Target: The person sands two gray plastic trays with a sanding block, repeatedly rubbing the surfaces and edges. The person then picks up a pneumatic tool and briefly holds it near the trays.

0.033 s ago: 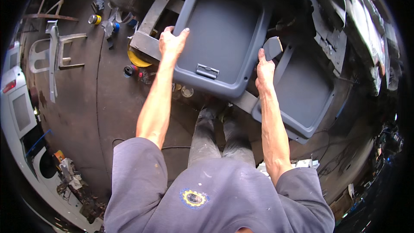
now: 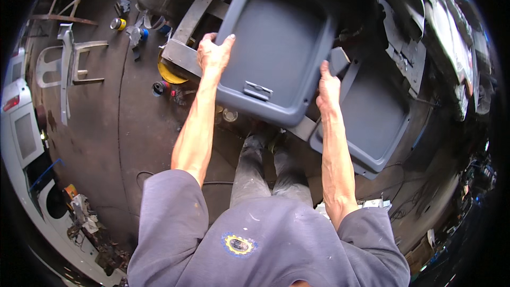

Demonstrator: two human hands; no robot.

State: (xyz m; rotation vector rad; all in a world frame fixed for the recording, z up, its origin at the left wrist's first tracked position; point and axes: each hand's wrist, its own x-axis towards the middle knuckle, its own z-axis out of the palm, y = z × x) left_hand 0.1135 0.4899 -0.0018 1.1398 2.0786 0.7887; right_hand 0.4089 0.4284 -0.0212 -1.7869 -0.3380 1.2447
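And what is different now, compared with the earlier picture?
The gray tray moved slightly toward the person and to the right. The gray block beside the right hand tilted a little. Nothing was taken or released: the left hand still grips the tray. The second tray stayed.

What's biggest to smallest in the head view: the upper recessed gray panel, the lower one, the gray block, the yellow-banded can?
1. Upper recessed gray panel
2. Lower recessed gray panel, partly hidden
3. Gray block
4. Yellow-banded can, though it looks farther away

From my end I've got a tray up front, second tray right of it, can on the floor left.
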